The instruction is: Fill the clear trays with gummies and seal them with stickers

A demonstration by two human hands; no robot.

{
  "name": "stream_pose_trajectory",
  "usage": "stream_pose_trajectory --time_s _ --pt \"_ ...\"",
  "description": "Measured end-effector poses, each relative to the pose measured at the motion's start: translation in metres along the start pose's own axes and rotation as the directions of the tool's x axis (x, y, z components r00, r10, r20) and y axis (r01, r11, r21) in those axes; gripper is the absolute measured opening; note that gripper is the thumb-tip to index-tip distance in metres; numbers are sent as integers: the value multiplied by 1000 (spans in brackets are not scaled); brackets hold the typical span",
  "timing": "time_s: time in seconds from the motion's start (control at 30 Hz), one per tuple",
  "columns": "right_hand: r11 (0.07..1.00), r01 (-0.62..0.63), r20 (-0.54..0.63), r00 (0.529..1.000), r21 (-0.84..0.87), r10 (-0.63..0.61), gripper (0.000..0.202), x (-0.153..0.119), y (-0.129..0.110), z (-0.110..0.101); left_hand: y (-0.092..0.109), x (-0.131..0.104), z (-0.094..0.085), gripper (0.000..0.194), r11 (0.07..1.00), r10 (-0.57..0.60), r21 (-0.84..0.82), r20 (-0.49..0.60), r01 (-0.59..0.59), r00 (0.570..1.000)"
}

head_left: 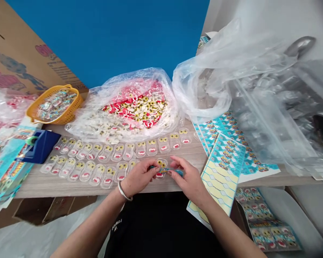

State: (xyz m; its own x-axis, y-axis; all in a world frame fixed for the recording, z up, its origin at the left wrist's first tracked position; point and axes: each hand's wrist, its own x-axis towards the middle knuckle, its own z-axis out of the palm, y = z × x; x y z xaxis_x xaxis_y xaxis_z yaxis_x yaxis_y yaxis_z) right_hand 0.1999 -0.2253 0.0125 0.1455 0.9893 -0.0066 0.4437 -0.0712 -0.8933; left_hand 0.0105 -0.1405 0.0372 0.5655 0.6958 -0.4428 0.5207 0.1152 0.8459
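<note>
My left hand (142, 176), with a silver bangle at the wrist, pinches one end of a small blue sticker (163, 171). My right hand (187, 179) has thumb and fingertips closed on the sticker's other end. Below the sticker lies a clear plastic blister pack (161, 163) with two yellow eye pieces and a red-and-white mouth piece, partly covered by my fingers. Two rows of similar filled blister packs (98, 172) spread leftward along the wooden table (70, 187). To the right, a sticker sheet (222, 179) shows bare yellow backing at its lower part.
Behind the rows sits a clear bag (134, 107) of eye and mouth pieces. A yellow basket (72, 107) of packs and a blue tape dispenser (41, 147) stand left. Plastic bags (269, 107) crowd the right, over more sticker sheets (220, 123).
</note>
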Motion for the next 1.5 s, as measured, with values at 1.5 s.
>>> stream_pose_trajectory --time_s 1.5 --pt "887 38 464 862 -461 204 24 -12 -33 86 -87 -82 59 41 406 -610 -894 -109 192 785"
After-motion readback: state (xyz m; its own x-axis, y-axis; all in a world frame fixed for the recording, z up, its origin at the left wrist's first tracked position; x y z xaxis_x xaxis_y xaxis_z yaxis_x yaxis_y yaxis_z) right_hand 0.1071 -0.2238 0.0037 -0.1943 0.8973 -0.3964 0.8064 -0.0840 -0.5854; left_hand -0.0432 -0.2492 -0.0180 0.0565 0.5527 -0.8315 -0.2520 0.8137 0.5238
